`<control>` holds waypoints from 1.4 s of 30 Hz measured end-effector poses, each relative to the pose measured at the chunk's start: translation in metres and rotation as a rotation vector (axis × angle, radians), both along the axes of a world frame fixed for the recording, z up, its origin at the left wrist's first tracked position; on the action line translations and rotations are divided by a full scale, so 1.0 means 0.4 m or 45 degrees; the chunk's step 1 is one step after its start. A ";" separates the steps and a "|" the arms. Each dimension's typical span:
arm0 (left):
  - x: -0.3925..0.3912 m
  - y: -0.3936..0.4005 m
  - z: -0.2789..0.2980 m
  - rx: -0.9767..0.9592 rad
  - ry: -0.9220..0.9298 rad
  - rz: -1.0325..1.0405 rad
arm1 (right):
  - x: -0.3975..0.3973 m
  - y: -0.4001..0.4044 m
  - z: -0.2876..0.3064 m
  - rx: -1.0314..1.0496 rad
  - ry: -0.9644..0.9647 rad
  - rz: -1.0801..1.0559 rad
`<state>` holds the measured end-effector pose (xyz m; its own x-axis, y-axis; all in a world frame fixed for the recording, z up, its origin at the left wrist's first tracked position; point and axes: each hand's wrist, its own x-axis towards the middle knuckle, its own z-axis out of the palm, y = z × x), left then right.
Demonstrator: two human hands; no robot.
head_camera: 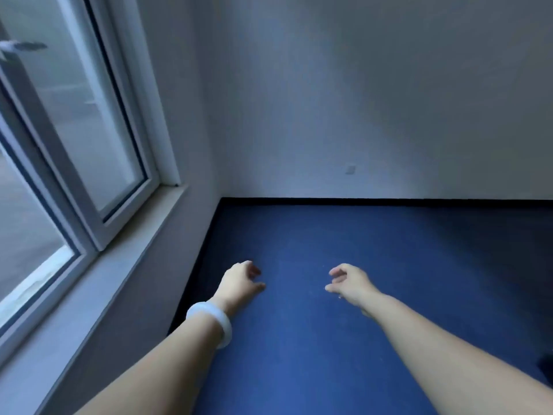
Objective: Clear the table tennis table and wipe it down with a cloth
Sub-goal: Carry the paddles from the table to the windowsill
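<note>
Both my arms reach forward over a blue surface that fills the lower middle of the view; I cannot tell whether it is the table tennis table or the floor. My left hand, with a white bangle on its wrist, hangs with loosely curled fingers and holds nothing. My right hand is level with it, a little apart, fingers also loosely curled and empty. No cloth, bat or ball is in view.
A window with a white frame and a pale sill runs along the left. A white wall with a black skirting strip stands straight ahead. A dark object shows at the right edge.
</note>
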<state>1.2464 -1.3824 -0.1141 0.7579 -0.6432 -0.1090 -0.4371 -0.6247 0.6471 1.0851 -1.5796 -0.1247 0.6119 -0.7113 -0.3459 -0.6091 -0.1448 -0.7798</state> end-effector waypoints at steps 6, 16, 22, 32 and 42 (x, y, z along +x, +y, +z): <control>-0.114 -0.390 0.048 -0.016 -0.024 -0.349 | -0.217 -0.263 0.047 -0.007 -0.103 -0.345; -0.270 -0.998 0.027 -0.024 -0.058 -0.967 | -0.507 -0.615 0.035 -0.085 -0.017 -0.994; -0.370 -1.317 0.055 -0.034 -0.069 -1.336 | -0.628 -0.759 0.070 -0.138 -0.027 -1.322; -0.690 -1.717 0.021 0.002 0.015 -1.730 | -0.862 -0.934 0.007 -0.078 -0.039 -1.736; -0.982 -2.119 0.002 0.009 -0.046 -1.892 | -1.108 -1.260 -0.030 -0.004 -0.040 -1.961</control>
<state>0.8535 -2.2300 -0.1131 -0.5739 -0.8114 -0.1109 -0.6773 0.3943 0.6211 0.6419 -2.0835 -0.1365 -0.6859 -0.6409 -0.3446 -0.1487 0.5871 -0.7958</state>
